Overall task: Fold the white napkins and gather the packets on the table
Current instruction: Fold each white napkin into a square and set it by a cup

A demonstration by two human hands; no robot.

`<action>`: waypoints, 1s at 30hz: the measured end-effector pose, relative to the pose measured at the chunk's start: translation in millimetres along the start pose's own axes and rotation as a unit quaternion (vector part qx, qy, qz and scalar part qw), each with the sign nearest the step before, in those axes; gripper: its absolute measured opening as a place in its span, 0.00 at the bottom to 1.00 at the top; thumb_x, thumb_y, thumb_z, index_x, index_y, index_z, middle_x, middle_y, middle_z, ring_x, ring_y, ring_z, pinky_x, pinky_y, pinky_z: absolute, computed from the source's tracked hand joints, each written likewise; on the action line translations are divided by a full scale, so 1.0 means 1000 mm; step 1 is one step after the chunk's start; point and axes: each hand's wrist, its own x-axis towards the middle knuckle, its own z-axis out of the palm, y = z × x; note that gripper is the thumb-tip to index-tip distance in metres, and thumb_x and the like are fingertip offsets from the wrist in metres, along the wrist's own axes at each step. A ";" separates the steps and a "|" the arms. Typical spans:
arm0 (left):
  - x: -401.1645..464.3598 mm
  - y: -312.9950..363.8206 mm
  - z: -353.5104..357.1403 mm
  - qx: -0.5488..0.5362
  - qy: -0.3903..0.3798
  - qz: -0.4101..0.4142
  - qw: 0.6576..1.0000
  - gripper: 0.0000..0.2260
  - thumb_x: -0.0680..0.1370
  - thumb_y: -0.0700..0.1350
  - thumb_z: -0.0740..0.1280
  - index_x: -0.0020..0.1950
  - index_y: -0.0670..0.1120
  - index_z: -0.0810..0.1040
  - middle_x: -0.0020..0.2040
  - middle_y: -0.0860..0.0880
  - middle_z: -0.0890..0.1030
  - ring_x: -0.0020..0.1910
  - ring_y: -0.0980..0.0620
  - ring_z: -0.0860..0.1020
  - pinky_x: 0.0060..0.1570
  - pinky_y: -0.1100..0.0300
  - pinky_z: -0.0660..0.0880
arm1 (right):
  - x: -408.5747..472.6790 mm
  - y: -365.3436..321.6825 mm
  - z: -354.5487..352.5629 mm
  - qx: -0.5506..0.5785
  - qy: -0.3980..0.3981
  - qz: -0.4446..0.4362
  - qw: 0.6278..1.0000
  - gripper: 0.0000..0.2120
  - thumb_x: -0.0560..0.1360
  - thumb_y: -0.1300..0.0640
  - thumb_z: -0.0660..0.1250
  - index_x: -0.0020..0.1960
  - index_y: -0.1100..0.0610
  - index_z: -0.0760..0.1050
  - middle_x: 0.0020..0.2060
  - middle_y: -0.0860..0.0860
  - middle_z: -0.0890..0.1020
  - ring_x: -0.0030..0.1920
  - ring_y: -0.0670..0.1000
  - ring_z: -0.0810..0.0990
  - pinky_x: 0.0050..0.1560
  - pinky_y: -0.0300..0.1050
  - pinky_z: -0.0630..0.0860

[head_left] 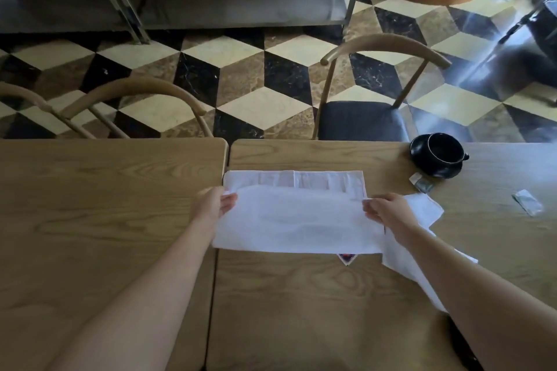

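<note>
Nearest the camera, two bare forearms reach forward over a wooden surface (301, 310) made of two tabletops pushed together, with a dark seam running between them. A small red and dark corner of some printed item (346, 258) peeks out from under the near edge of a white napkin (295, 220), which lies spread across the right-hand tabletop and slightly overlaps the seam. The napkin is partly folded, its near layer brought up over the far layer so that a band of the lower layer shows along the far edge. The left hand (214, 203) pinches the left end of the folded layer between thumb and fingers. The right hand (387, 214) grips the right end of the same layer with curled fingers. Under the right forearm lies a second white napkin (422, 211), rumpled and trailing toward the near right. Further right, well apart from the napkins, a small packet (528, 206) rests on the wood, and another packet (421, 182) lies just beside a black cup on a black saucer (438, 156). Beyond the surface stand curved-back wooden chairs (361, 117), one with a dark seat, on a floor of cream, brown and black tiles (241, 78).
</note>
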 end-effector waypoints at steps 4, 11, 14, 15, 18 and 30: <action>0.033 0.008 0.021 0.087 0.003 0.044 0.995 0.07 0.72 0.30 0.71 0.44 0.41 0.78 0.38 0.41 0.82 0.32 0.52 0.82 0.34 0.64 0.80 | 0.044 -0.028 0.003 -0.261 -0.021 -0.067 0.963 0.08 0.74 0.62 0.67 0.38 0.60 0.82 0.36 0.58 0.86 0.40 0.58 0.85 0.45 0.54 0.84; 0.078 0.003 0.027 0.257 0.048 0.078 0.962 0.05 0.75 0.43 0.74 0.42 0.45 0.80 0.38 0.46 0.80 0.34 0.52 0.76 0.36 0.60 0.70 | 0.107 -0.051 0.016 -0.396 0.013 -0.154 0.905 0.10 0.76 0.46 0.70 0.46 0.52 0.82 0.52 0.55 0.79 0.59 0.60 0.73 0.58 0.53 0.71; 0.089 0.000 0.028 0.276 0.061 0.077 0.956 0.08 0.76 0.47 0.72 0.40 0.46 0.78 0.41 0.44 0.78 0.40 0.49 0.75 0.40 0.56 0.68 | 0.123 -0.051 0.022 -0.306 -0.032 -0.109 0.945 0.10 0.74 0.48 0.73 0.42 0.54 0.82 0.41 0.52 0.84 0.41 0.52 0.80 0.40 0.44 0.76; 0.093 0.000 0.028 0.279 0.062 0.074 0.955 0.08 0.77 0.47 0.72 0.40 0.45 0.78 0.41 0.43 0.77 0.41 0.49 0.74 0.41 0.56 0.68 | 0.127 -0.049 0.024 -0.285 -0.036 -0.101 0.952 0.09 0.74 0.49 0.73 0.43 0.55 0.83 0.38 0.50 0.84 0.38 0.49 0.80 0.35 0.42 0.75; 0.103 -0.001 0.026 0.295 0.064 0.072 0.950 0.11 0.78 0.46 0.70 0.39 0.44 0.74 0.39 0.43 0.74 0.39 0.48 0.72 0.39 0.56 0.65 | 0.134 -0.039 0.027 -0.257 -0.033 -0.082 0.962 0.10 0.75 0.50 0.73 0.45 0.57 0.83 0.39 0.52 0.84 0.37 0.50 0.81 0.36 0.44 0.78; 0.113 0.002 0.028 0.360 0.120 0.062 0.923 0.07 0.76 0.45 0.72 0.42 0.46 0.75 0.39 0.49 0.78 0.42 0.48 0.76 0.42 0.58 0.70 | 0.144 -0.035 0.036 -0.274 -0.026 -0.062 0.959 0.11 0.75 0.50 0.70 0.47 0.59 0.81 0.43 0.56 0.84 0.41 0.54 0.82 0.42 0.50 0.82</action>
